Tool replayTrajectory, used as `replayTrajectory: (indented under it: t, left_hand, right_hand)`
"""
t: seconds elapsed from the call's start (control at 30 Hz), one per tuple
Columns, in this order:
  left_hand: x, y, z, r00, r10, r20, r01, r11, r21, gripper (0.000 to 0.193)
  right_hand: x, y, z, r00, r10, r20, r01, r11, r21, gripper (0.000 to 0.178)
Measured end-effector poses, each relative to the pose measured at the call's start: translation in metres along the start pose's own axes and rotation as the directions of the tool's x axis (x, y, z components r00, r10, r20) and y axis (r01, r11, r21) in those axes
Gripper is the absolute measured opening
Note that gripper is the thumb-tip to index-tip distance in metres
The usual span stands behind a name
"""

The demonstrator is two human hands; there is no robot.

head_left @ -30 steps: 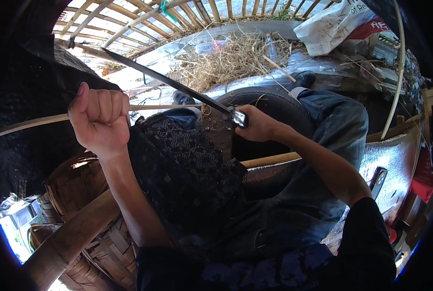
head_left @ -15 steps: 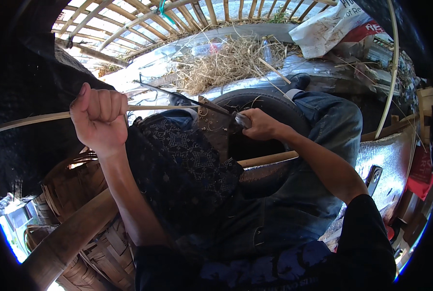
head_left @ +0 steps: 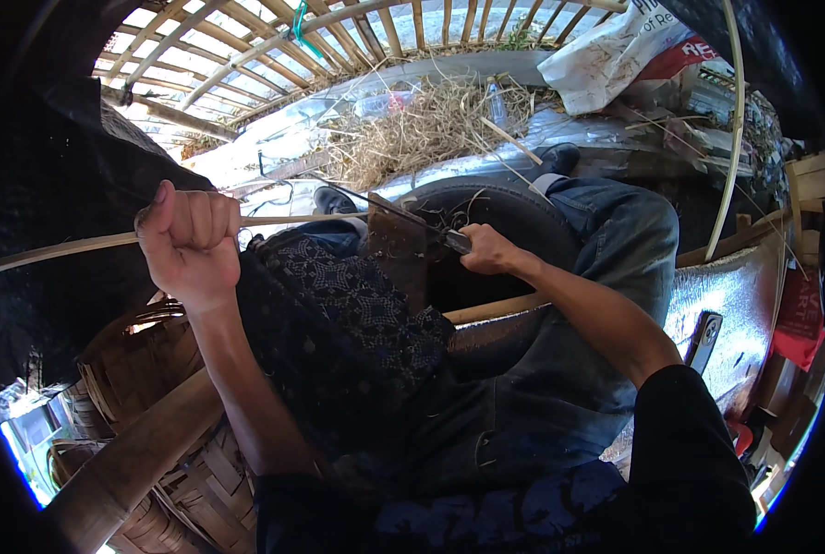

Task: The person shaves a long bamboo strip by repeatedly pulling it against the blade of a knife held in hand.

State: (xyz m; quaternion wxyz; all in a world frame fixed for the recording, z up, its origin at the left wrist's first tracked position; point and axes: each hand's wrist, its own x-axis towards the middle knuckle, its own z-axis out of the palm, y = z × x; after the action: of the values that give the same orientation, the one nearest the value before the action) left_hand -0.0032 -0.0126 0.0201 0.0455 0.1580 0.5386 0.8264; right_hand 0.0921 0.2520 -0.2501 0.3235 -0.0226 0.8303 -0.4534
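My left hand (head_left: pixel 191 242) is closed in a fist around a pale bamboo strip (head_left: pixel 57 252), which sticks out on both sides of it. The strip's right part runs to an upright wooden block (head_left: pixel 396 249) between my legs. In my closed right hand (head_left: pixel 491 249) is a grey-handled tool (head_left: pixel 457 242). From its handle a long, thin dark bar slants up and left past the block; I cannot tell whether this is a blade. A patterned dark cloth (head_left: pixel 339 286) covers my left thigh, below the strip.
A black tyre (head_left: pixel 533 208) lies between my legs, behind the block. A heap of dry shavings (head_left: pixel 422 125) spreads beyond it, near a bamboo lattice (head_left: pixel 246 55). A thick bamboo pole (head_left: pixel 135 452) and woven baskets stand at left. A phone (head_left: pixel 703 342) rests at right.
My left fist has come down slightly with the bamboo strip. My right hand and its tool are a little lower, and the whole view has shifted slightly.
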Motion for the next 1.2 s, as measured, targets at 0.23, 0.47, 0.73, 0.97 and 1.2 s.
replayTrajectory:
  t: [0.23, 0.47, 0.73, 0.97, 1.2]
  left_hand:
    - [0.0, -0.001, -0.005, 1.0, -0.01, -0.011, 0.01, 1.0, -0.026, 0.045]
    - [0.003, -0.001, 0.001, 1.0, -0.004, 0.012, 0.004, 1.0, -0.007, 0.045]
    - [-0.004, 0.004, -0.013, 1.0, 0.019, 0.003, -0.018, 1.0, -0.021, 0.045]
    - [-0.008, 0.006, -0.017, 0.99, 0.071, -0.126, -0.07, 0.998, 0.009, 0.043]
    - [0.003, 0.007, -0.011, 0.795, 0.173, -0.582, -0.073, 0.979, 0.19, 0.041]
  right_hand:
    - [-0.011, -0.074, -0.033, 0.985, -0.127, -0.121, 0.161, 0.926, 0.342, 0.009]
    - [-0.014, -0.034, -0.029, 0.996, -0.078, -0.04, 0.083, 0.983, 0.162, 0.023]
    - [-0.007, 0.001, -0.008, 0.994, 0.073, 0.085, -0.074, 0.997, 0.009, 0.025]
    - [-0.004, 0.001, -0.003, 0.987, 0.04, -0.153, -0.044, 0.999, -0.021, 0.027]
    - [-0.021, -0.046, -0.024, 0.979, 0.107, 0.174, -0.177, 0.871, 0.459, 0.016]
